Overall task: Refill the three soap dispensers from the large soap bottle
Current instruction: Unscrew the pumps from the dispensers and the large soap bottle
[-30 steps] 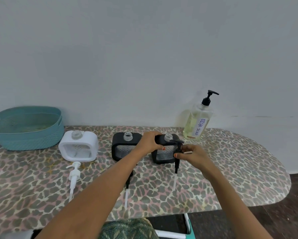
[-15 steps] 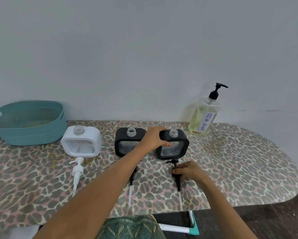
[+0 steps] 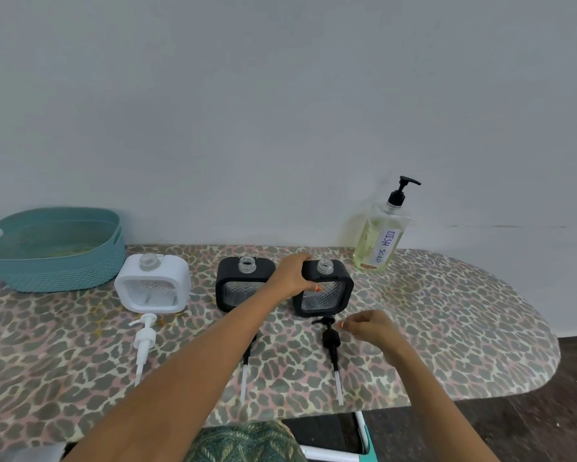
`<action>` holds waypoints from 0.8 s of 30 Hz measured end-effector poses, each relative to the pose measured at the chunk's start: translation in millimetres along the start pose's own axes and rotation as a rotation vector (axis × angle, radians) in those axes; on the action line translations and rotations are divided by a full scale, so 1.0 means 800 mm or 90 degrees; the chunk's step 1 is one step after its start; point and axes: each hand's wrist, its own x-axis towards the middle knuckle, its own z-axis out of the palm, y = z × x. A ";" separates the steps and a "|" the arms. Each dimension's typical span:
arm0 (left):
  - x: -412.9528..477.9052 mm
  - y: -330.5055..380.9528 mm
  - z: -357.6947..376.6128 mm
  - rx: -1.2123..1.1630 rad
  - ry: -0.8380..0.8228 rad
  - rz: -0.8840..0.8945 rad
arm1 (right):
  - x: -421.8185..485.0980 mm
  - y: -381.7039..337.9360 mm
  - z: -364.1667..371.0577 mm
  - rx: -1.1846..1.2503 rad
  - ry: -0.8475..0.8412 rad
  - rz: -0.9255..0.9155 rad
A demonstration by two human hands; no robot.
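1. Soap for the refill is in the large soap bottle (image 3: 382,241). It stands upright with its pump screwed on, beyond the right grip (image 3: 369,326) and well apart from it, at the back of the bench (image 3: 447,311). The dispensers look unfilled.
2. The left grip (image 3: 292,275) clasps the upper corner of the right black dispenser (image 3: 327,291), whose open neck is just right of that grip. The right grip hangs loosely curled and holds nothing. One fingertip is just beside the head of the black pump (image 3: 331,338), which lies on the bench.
3. The necks are narrow, so a fast tilt of the big bottle would likely send soap over the rim and down the casing.
4. A reach from the right grip towards the bottle passes close to the held dispenser. A knock could tip it if the left grip loosens.
5. Left of the left grip, the middle black dispenser (image 3: 243,288) and the white dispenser (image 3: 152,285) stand open and unheld. The forearm crosses the middle pump (image 3: 243,381), so a careless pull back could drag it off the near edge.
6. The white pump (image 3: 143,341) and the teal basket (image 3: 53,261), far left of both grips, look out of harm's way.
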 end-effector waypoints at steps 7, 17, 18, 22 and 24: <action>0.017 0.026 -0.012 -0.006 0.028 0.036 | 0.017 -0.028 -0.069 0.015 0.153 -0.128; 0.120 0.071 0.023 -0.058 0.020 0.052 | 0.138 -0.031 -0.139 0.076 0.275 -0.161; 0.133 0.075 0.027 -0.065 0.019 0.051 | 0.150 -0.028 -0.139 0.077 0.266 -0.160; 0.180 0.092 0.040 -0.119 0.017 0.041 | 0.197 -0.013 -0.138 0.069 0.183 -0.169; 0.201 0.101 0.046 -0.168 0.016 0.035 | 0.216 -0.006 -0.137 0.101 0.137 -0.174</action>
